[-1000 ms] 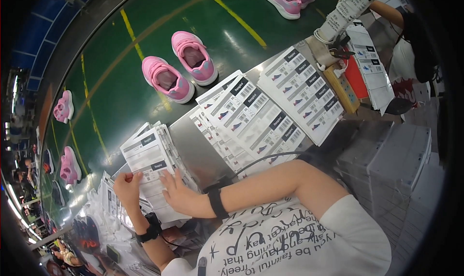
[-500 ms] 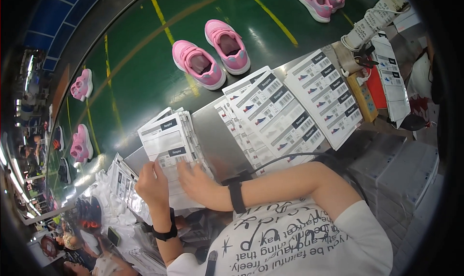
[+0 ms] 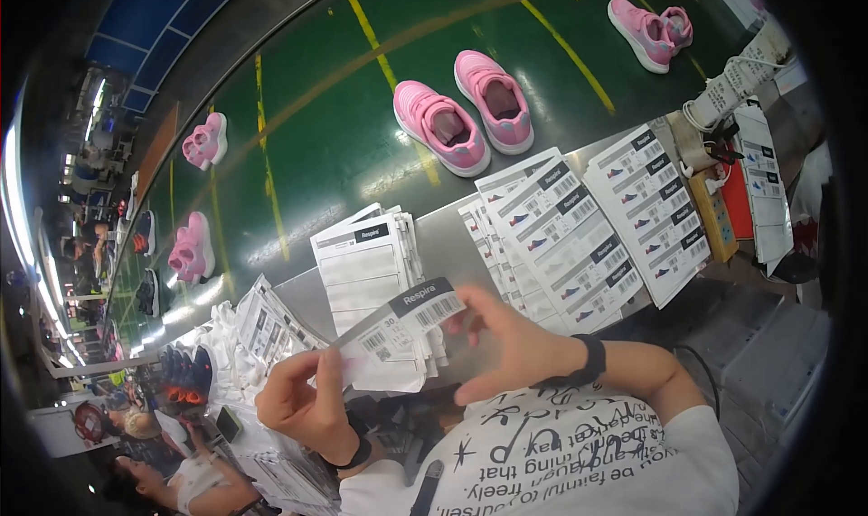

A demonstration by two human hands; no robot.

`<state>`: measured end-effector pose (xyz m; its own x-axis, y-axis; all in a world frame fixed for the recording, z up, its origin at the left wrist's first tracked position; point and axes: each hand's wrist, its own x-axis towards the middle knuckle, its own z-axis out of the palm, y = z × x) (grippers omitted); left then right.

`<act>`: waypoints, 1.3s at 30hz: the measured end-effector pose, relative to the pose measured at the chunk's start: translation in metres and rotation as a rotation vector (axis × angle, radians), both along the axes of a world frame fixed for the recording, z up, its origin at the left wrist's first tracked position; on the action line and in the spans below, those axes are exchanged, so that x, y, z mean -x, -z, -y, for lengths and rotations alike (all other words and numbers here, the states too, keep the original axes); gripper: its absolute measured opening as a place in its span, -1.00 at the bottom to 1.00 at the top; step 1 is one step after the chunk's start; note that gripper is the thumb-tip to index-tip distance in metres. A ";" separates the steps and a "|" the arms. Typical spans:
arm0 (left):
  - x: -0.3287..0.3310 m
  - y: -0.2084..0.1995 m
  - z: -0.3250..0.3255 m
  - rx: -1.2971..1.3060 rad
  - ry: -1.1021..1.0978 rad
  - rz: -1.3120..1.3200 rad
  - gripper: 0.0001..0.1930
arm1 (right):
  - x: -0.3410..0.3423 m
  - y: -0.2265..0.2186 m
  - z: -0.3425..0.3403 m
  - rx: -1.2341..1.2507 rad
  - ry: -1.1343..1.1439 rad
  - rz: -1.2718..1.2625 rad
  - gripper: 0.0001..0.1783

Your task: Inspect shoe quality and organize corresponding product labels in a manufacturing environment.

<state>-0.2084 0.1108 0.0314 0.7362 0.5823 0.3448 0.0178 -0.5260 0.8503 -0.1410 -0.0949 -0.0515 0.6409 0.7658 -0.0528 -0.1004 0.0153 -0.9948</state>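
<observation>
Overhead, a worker at a grey metal bench (image 3: 452, 245) is holding a single white label strip (image 3: 398, 321) with a black band and barcode stretched between both hands. The left hand (image 3: 303, 398) is pinching the strip's lower left end between thumb and fingers, while the right hand (image 3: 506, 344) is gripping the upper right end with its thumb, the other fingers spreading loosely beneath. The strip is hanging just above a stack of peeled label sheets (image 3: 371, 281) lying on the bench directly in front of the worker. Both wrists are wearing dark bands, and the worker's white printed shirt (image 3: 579, 462) is filling the lower edge of the view.

To the right of the stack, several full sheets of shoe labels (image 3: 579, 236) are fanning out across the bench, overlapping one another. Another batch of label sheets (image 3: 267, 321) is lying to the left, beside crumpled white paper (image 3: 226, 353). Beyond the bench, a green conveyor surface (image 3: 316, 154) with yellow lines is carrying pairs of pink sneakers (image 3: 466, 118), one pair just past the sheets and another pink pair (image 3: 651, 28) farther right. More pink shoes (image 3: 194, 249) are sitting along the curved left stretch. At lower left, another person (image 3: 181, 484) is partly showing.
</observation>
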 end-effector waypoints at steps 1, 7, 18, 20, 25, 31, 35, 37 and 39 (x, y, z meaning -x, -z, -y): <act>-0.002 -0.002 0.006 0.044 0.007 -0.004 -0.95 | -0.002 -0.004 0.006 -0.149 0.115 -0.092 -0.14; -0.009 0.008 0.008 -0.015 0.124 -0.007 -0.89 | -0.039 -0.023 0.017 -0.042 0.380 -0.055 -0.84; 0.018 0.111 -0.060 -0.492 0.001 -0.941 -0.48 | -0.287 0.094 0.090 0.476 1.066 0.498 -0.43; 0.028 0.121 -0.065 -0.435 -0.028 -0.977 -0.52 | -0.291 0.097 0.088 0.792 1.162 0.635 -0.21; 0.044 0.121 -0.075 -0.381 -0.138 -0.775 -0.60 | -0.238 0.060 0.043 0.598 1.183 0.967 -0.15; 0.048 0.119 -0.089 -0.244 -0.057 -0.769 -0.61 | -0.142 0.024 -0.015 0.308 0.616 1.007 -0.52; 0.050 0.115 -0.094 0.247 0.016 -0.733 -0.63 | -0.097 0.035 -0.039 0.167 0.223 0.804 -0.62; 0.050 0.112 -0.095 0.632 0.004 -0.629 -0.71 | -0.081 0.040 -0.047 0.157 0.119 0.746 -0.64; 0.057 0.118 -0.101 0.995 0.037 -0.495 -0.85 | -0.070 0.055 -0.058 0.166 -0.049 0.748 -0.66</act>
<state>-0.2652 0.2118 -0.0861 0.6862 0.4107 -0.6003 0.4701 0.3794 0.7969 -0.0708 -0.0372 -0.1063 0.5165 0.8144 0.2647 0.6041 -0.1274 -0.7867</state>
